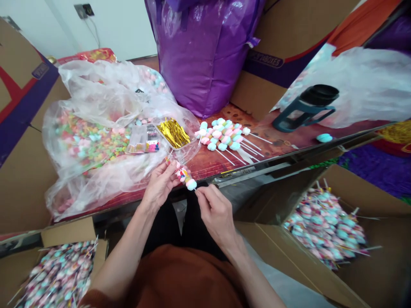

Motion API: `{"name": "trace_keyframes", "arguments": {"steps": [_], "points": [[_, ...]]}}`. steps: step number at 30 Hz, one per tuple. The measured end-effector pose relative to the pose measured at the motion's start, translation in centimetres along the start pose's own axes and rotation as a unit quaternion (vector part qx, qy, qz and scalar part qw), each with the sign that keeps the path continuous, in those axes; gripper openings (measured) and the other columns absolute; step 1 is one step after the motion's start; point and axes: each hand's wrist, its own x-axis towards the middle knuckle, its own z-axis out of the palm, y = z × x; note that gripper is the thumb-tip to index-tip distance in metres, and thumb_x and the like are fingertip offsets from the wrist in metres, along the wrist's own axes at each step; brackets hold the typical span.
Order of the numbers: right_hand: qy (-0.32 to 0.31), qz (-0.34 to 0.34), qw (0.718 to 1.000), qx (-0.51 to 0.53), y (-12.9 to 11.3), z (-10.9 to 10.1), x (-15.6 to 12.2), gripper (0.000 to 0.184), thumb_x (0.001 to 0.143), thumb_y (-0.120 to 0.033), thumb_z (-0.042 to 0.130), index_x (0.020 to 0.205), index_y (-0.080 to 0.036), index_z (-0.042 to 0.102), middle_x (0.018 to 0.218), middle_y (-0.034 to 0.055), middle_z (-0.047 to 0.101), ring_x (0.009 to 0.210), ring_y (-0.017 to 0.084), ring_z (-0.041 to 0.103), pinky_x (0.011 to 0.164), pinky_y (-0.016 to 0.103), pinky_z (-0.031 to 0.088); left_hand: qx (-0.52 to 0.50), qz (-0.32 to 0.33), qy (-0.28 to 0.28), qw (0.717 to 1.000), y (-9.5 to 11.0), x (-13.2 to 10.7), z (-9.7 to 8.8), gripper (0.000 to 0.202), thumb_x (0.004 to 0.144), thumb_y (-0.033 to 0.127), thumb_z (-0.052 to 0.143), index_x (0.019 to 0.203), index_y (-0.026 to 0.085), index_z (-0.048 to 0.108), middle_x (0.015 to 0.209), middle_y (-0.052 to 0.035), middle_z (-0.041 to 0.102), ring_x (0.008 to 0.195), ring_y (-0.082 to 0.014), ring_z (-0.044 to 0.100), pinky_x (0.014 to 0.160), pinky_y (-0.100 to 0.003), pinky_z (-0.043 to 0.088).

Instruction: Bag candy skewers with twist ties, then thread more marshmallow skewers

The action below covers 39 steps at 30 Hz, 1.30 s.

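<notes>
Between my hands, just off the table's front edge, is a marshmallow skewer (186,177) in a printed clear wrapper. My left hand (162,182) pinches its upper, wrapped end between thumb and fingers. The fingers of my right hand (215,207) close on the white stick at its lower end, below a blue marshmallow. Beyond them stands a tray of gold twist ties (174,132). Printed clear bags (144,139) lie left of that tray. To its right, a pile of unwrapped marshmallow skewers (221,134) lies with sticks pointing toward me.
Plastic bags of colourful sweets (96,137) cover the table's left side. A purple bag (205,55) stands behind. A dark blue bottle (305,109) and a loose blue marshmallow (324,137) are at right. Cardboard boxes of wrapped skewers stand low at left (69,231) and right (272,244).
</notes>
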Motion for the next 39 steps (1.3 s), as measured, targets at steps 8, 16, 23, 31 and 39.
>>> {"name": "trace_keyframes", "arguments": {"steps": [8, 16, 23, 31, 39], "points": [[-0.02, 0.026, 0.999, 0.011, 0.0, -0.7, 0.0, 0.021, 0.1, -0.013, 0.047, 0.083, -0.019, 0.059, 0.074, 0.0003, 0.054, 0.066, 0.013, 0.053, 0.065, 0.026, 0.042, 0.005, 0.031, 0.021, 0.999, -0.2, 0.1, 0.1, 0.033, 0.081, 0.041, 0.079, 0.085, 0.013, 0.063, 0.077, -0.0058, 0.074, 0.075, -0.0207, 0.076, 0.073, -0.03, 0.061], [0.002, 0.024, 0.999, -0.022, -0.5, 0.9, 0.7, 0.023, 0.1, -0.016, 0.045, 0.085, -0.02, 0.061, 0.076, 0.0022, 0.057, 0.069, 0.014, 0.055, 0.069, 0.026, 0.045, 0.025, 0.026, -0.029, 0.999, -1.5, -0.8, 0.7, 0.04, 0.072, 0.043, 0.086, 0.091, 0.013, 0.066, 0.082, -0.006, 0.076, 0.081, -0.0215, 0.076, 0.079, -0.033, 0.061], [-0.026, 0.138, 0.982, 0.126, -0.7, 1.2, 0.4, 0.021, 0.099, -0.025, 0.05, 0.094, -0.019, 0.07, 0.08, 0.0035, 0.066, 0.071, 0.015, 0.061, 0.07, 0.027, 0.049, -0.013, 0.008, -0.032, 0.999, -0.7, -1.0, 0.5, 0.036, 0.076, 0.04, 0.084, 0.091, 0.013, 0.065, 0.09, -0.0098, 0.077, 0.09, -0.0256, 0.076, 0.08, -0.035, 0.061], [-0.163, 0.353, 0.866, 0.316, 0.2, -0.2, -2.1, 0.034, 0.091, -0.048, 0.058, 0.081, -0.016, 0.066, 0.056, -0.0025, 0.057, 0.038, 0.007, 0.042, 0.039, 0.021, 0.03, -0.048, 0.003, -0.033, 0.998, -1.2, -1.2, 0.5, 0.03, 0.083, 0.033, 0.077, 0.101, 0.012, 0.064, 0.095, -0.0111, 0.074, 0.093, -0.0263, 0.074, 0.074, -0.034, 0.06], [-0.1, 0.269, 0.927, 0.24, -2.0, 2.6, -1.0, 0.036, 0.098, -0.042, 0.052, 0.07, -0.02, 0.058, 0.054, -0.0032, 0.054, 0.043, 0.008, 0.044, 0.043, 0.02, 0.035, -0.005, 0.032, -0.021, 0.999, -2.5, -2.9, 1.5, 0.029, 0.086, 0.039, 0.073, 0.1, 0.017, 0.061, 0.086, -0.0032, 0.069, 0.072, -0.0133, 0.069, 0.053, -0.018, 0.047]]}}
